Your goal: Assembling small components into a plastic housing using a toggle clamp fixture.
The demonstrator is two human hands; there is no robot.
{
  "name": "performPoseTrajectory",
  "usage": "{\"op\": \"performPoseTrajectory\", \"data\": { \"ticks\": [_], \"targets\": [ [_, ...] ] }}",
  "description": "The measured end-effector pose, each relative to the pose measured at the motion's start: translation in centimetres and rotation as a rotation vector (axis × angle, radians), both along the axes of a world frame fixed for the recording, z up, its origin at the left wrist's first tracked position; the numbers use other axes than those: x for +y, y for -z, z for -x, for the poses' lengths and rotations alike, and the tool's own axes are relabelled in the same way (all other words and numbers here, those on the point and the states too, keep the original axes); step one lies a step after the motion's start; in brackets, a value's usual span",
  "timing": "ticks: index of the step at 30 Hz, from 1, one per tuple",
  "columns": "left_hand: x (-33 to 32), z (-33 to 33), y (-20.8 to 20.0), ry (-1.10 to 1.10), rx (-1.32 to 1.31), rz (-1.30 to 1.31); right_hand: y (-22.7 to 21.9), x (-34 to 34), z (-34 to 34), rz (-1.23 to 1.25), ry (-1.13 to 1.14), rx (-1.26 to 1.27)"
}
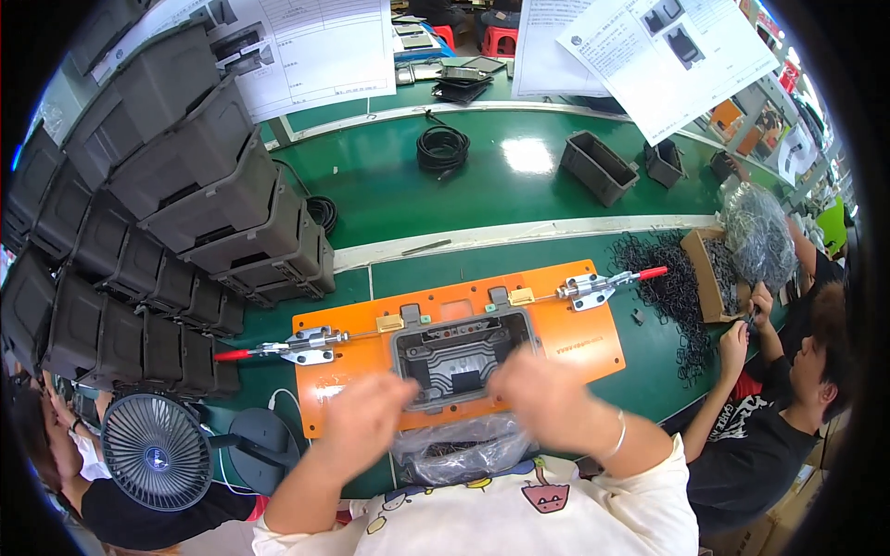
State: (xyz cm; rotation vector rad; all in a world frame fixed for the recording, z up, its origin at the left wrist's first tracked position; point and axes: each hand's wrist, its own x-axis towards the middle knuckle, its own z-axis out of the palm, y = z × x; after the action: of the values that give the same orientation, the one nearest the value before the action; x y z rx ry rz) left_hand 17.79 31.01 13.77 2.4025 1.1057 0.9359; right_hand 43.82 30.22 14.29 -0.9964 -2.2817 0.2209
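A dark grey plastic housing sits in an orange fixture plate on the green bench, its ribbed inside facing up. My left hand is over the housing's near left corner, with its fingers curled toward the rim. Above the near right corner is my right hand, also curled inward. Motion smears the fingers of both hands, and I cannot make out anything between them. Red-handled toggle clamps, one on the left and one on the right, flank the housing.
Stacked dark bins rise at the left, above a desk fan. A plastic bag lies between me and the plate. Black rubber loops and a cardboard box are at the right, where a co-worker sits.
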Motion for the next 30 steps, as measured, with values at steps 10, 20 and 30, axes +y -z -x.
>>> {"op": "performPoseTrajectory", "data": {
  "ticks": [10,20,30],
  "targets": [
    [6.5,-0.3,2.2,-0.118,-0.046,-0.086,2.4,6.8,-4.0,-0.025,0.241,0.055],
    [6.0,-0.6,2.2,-0.223,0.014,-0.041,1.4,7.3,-3.4,0.129,0.236,0.123],
    [2.9,5.3,5.0,-0.783,-0.925,-0.058,-0.1,13.9,5.8,0.425,-0.032,-0.027]
  ]
}}
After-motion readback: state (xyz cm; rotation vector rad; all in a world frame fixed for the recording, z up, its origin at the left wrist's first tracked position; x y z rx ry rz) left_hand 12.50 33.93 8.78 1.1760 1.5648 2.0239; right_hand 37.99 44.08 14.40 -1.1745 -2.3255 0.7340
